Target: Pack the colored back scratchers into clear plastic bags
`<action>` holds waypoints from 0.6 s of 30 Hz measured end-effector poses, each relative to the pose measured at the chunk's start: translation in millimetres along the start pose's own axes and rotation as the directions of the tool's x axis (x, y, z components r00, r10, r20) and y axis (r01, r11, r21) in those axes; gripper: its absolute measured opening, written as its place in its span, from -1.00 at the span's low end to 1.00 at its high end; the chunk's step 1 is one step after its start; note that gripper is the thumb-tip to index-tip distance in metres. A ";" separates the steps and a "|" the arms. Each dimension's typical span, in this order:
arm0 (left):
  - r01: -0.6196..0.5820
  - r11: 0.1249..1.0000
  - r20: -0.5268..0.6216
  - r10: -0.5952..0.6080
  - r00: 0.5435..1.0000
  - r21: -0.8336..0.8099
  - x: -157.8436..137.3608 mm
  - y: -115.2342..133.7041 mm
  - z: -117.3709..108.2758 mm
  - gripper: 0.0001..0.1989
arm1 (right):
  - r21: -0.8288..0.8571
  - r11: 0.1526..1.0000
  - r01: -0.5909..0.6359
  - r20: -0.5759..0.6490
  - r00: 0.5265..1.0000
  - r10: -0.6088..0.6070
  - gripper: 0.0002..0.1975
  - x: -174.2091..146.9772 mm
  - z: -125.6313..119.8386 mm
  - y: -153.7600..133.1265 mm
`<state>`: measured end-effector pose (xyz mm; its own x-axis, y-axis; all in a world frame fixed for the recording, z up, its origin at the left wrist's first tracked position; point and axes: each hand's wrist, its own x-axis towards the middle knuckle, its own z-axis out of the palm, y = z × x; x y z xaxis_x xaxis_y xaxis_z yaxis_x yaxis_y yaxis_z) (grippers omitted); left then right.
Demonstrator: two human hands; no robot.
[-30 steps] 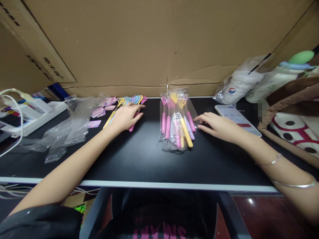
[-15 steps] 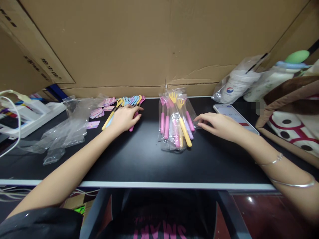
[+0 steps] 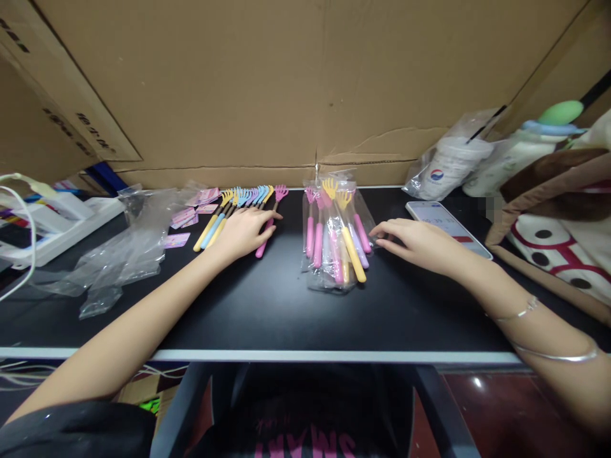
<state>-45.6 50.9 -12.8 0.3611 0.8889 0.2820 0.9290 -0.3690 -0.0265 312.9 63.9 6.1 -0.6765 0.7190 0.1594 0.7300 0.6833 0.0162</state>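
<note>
My left hand (image 3: 244, 230) is closed on the handle of a pink back scratcher (image 3: 280, 193), its claw head pointing away from me. Under and beside that hand lies a row of back scratchers (image 3: 204, 230) in yellow, blue, purple and other colours, partly covered by my fingers. In the middle of the table is a clear plastic bag (image 3: 329, 280) with several pink, purple and yellow back scratchers in or on it. My right hand (image 3: 415, 243) rests at the bag's right edge, fingers loosely bent and apart from the thumb, holding nothing that I can see.
Empty clear bags (image 3: 128, 245) and small pink cards (image 3: 177, 240) lie at the left, near a white power strip (image 3: 102, 210). On the right are a phone (image 3: 449, 226), a bagged cup (image 3: 446, 166), a bottle (image 3: 534, 152) and a cloth bag (image 3: 544, 191). Cardboard (image 3: 229, 83) walls the back.
My left hand has slid the pink back scratcher slightly right and towards me, apart from the row. My right hand has hardly moved.
</note>
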 end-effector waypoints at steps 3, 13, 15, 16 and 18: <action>-0.038 0.997 0.026 0.040 0.999 -0.072 0.9 0.1 -0.1 -0.62 | 0.004 1.000 0.004 0.004 1.000 -0.004 -0.67 0.3 0.0 -0.2; -0.171 0.970 -0.001 0.173 0.985 -0.175 1.9 -0.8 6.4 -0.63 | 0.017 1.000 0.020 0.004 1.000 -0.020 -0.68 -0.1 2.0 1.0; -0.169 0.972 0.000 0.172 0.985 -0.165 0.9 1.3 5.4 -0.63 | 0.016 1.000 0.022 -0.001 1.000 -0.022 -0.70 -0.4 3.0 1.8; -0.167 0.973 0.002 0.170 0.985 -0.157 0.3 2.7 4.6 -0.63 | 0.016 1.000 0.022 -0.005 1.000 -0.022 -0.71 -0.5 3.5 2.2; -0.164 0.977 0.000 0.166 0.986 -0.139 -0.8 5.9 2.7 -0.63 | 0.016 1.000 0.021 -0.009 1.000 -0.021 -0.71 -0.7 4.0 2.6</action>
<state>-40.2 48.8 -15.8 0.5101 0.8155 0.2735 0.8368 -0.5440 0.0614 314.9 65.7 2.1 -0.6909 0.7032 0.1676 0.7138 0.7004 0.0038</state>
